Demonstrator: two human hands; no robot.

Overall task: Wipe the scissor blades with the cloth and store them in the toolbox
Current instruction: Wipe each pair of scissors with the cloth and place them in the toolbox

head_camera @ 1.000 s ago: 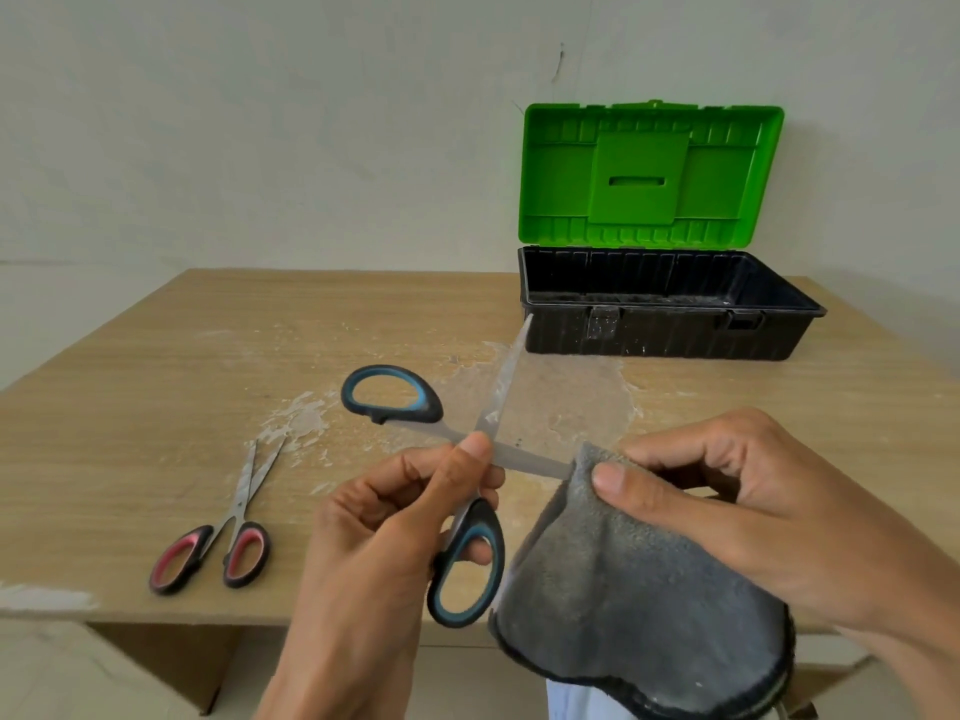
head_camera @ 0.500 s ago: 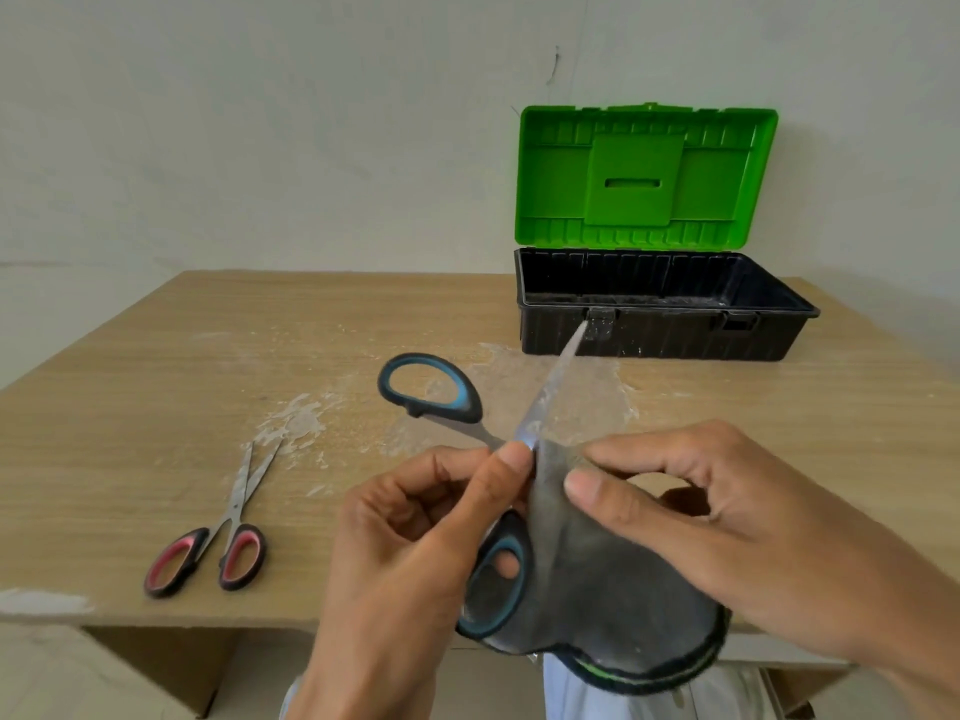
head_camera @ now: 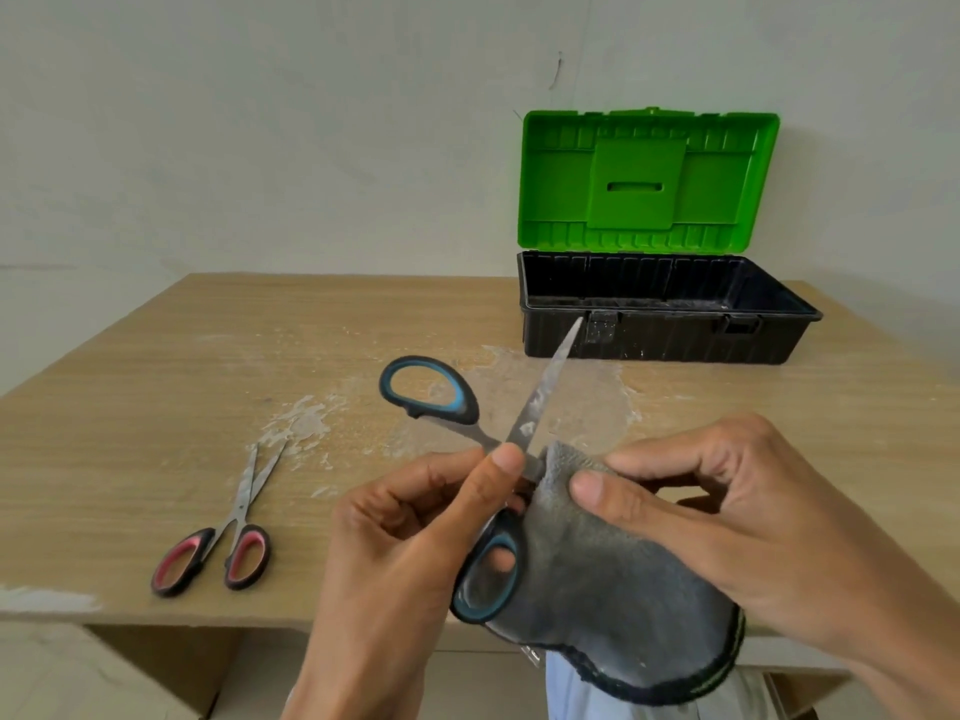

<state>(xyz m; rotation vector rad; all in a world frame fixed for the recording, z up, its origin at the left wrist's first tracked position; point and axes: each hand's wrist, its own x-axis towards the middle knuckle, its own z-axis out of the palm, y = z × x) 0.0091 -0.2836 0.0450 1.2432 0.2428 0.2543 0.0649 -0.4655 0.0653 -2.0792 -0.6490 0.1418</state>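
Nothing readable: no lettering, brand or number on the scissors (head_camera: 543, 387) in the left grip (head_camera: 410, 543), on the cloth (head_camera: 613, 589) just right of it, nor on the toolbox (head_camera: 649, 340) beyond.

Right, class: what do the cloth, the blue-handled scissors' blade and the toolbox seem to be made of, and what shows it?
Cloth: soft grey fabric, perhaps microfibre; fuzzy nap, stitched dark edge. Blade: bare metal, probably steel; grey sheen, smudged. Toolbox: moulded plastic, black base, green lid; ribbed walls, slight gloss.
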